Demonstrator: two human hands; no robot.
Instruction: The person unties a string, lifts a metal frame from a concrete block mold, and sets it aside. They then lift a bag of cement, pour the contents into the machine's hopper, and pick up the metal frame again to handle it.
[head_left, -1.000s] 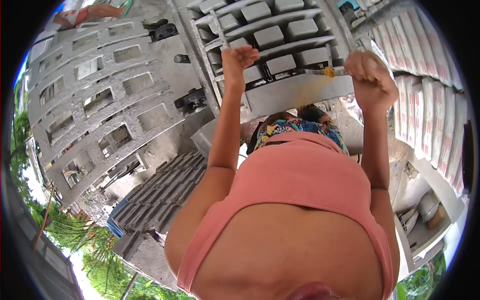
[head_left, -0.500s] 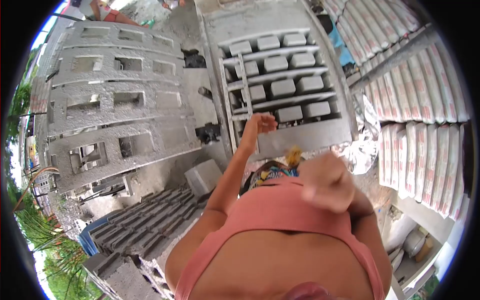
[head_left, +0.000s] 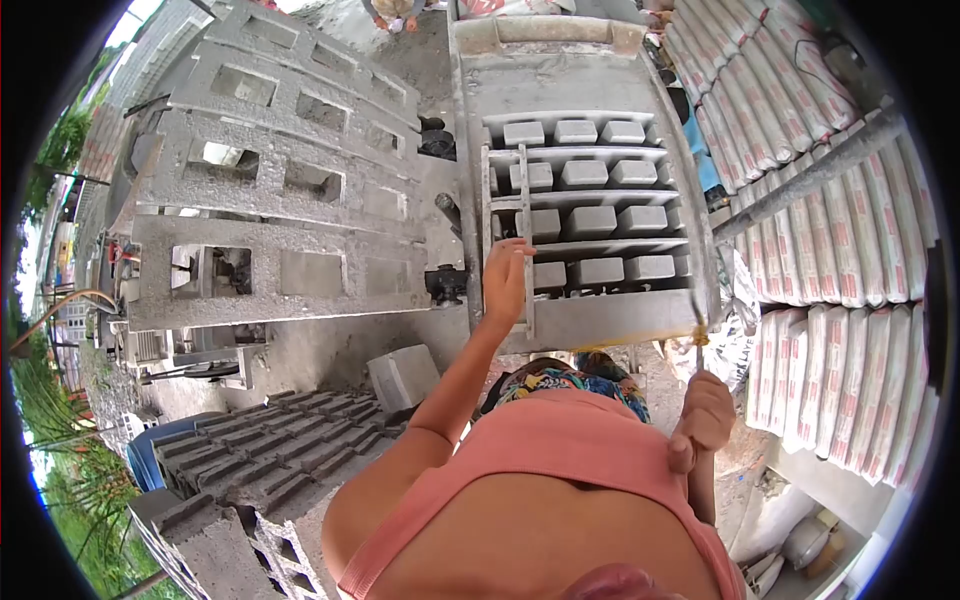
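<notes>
My left hand (head_left: 508, 275) lies over the near end of a narrow ladder-shaped frame (head_left: 524, 190), its fingers together and curled across the rail. This frame sits along the left side of a block mould (head_left: 600, 322) holding rows of grey rectangular cores (head_left: 598, 271) between thin divider plates. Off to the right, my right hand (head_left: 703, 415) is wrapped around the handle of a slim tool (head_left: 699, 358). Above the fist the tool has a yellow part and a thin dark end, pointing away from me beside the mould's near right corner.
Left stands a large slotted concrete-caked metal frame (head_left: 230, 262). A concrete block (head_left: 403, 378) and stacked hollow blocks (head_left: 270, 440) lie nearer. Filled bags (head_left: 835, 370) are piled at right, with a slanting metal bar (head_left: 800, 175) before them. Another person's hands (head_left: 398, 22) appear at the far end.
My right hand and its tool have swung right and away from my chest. My left hand has shifted onto the ladder-shaped frame's rail. The view has tilted and shifted.
</notes>
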